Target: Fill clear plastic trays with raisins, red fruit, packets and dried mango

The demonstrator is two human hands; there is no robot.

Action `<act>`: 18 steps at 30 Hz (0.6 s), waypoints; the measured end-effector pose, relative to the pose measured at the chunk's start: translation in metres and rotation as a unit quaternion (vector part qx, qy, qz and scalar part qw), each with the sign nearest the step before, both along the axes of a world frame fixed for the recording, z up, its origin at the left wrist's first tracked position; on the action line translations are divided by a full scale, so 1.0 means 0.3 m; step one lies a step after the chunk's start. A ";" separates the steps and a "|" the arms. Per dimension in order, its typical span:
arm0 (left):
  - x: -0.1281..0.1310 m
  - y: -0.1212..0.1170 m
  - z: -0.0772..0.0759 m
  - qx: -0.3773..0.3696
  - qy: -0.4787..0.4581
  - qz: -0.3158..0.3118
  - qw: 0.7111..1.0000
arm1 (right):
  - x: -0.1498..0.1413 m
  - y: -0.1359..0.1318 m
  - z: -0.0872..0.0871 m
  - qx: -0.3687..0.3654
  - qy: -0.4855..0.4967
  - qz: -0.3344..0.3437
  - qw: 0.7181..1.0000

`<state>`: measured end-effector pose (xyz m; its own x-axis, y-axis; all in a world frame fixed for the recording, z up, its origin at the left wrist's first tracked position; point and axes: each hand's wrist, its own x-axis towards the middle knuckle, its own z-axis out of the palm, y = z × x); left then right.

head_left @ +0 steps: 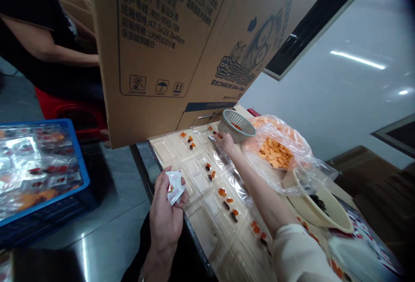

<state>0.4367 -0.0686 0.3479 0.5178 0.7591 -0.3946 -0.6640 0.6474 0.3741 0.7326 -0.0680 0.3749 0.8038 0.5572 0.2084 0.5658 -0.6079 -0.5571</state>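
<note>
My left hand [168,204] is closed around a few small white printed sachets [175,187], near the table's front edge. My right hand [225,142] reaches to the far end of a row of clear plastic trays [194,182], beside a grey perforated basket [238,124]. Its fingers are pinched together low over a compartment; something small and pale shows at the fingertips, too small to name. Groups of orange and dark brown dried-fruit-like pieces [228,200] lie in several tray compartments.
A big printed cardboard box [155,70] stands behind the trays. On the right are a clear bag of orange pieces [275,152] and a cream basin [333,217] with dark pieces. At left, a blue crate [86,174] holds packed trays; a seated person's arm [65,52] shows beyond.
</note>
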 end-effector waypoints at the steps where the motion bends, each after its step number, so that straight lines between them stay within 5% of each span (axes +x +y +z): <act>1: 0.002 -0.002 0.002 -0.008 -0.007 0.002 1.000 | -0.054 -0.012 0.016 -0.003 0.006 0.026 1.000; 3: 0.006 -0.005 0.007 -0.018 -0.023 0.002 1.000 | -0.192 -0.044 0.050 -0.007 0.033 0.104 0.994; 6: 0.006 -0.011 0.009 -0.011 -0.034 0.014 0.999 | -0.420 -0.104 0.101 0.041 0.064 0.309 0.948; 9: 0.000 -0.025 0.004 0.025 -0.013 0.028 0.999 | -0.586 -0.149 0.119 0.058 0.060 0.396 0.914; 13: 0.002 -0.043 -0.003 0.061 -0.018 0.025 0.998 | -0.652 -0.154 0.081 0.075 0.091 0.359 0.926; 18: 0.016 -0.046 0.003 0.056 -0.078 0.011 0.995 | -0.647 -0.139 0.047 0.085 0.248 0.257 0.930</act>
<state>0.4415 -0.0824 0.3489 0.5485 0.8060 -0.2225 -0.7334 0.5916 0.3348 0.5386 -0.1096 0.3890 0.4611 0.8873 0.0032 0.4052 -0.2073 -0.8904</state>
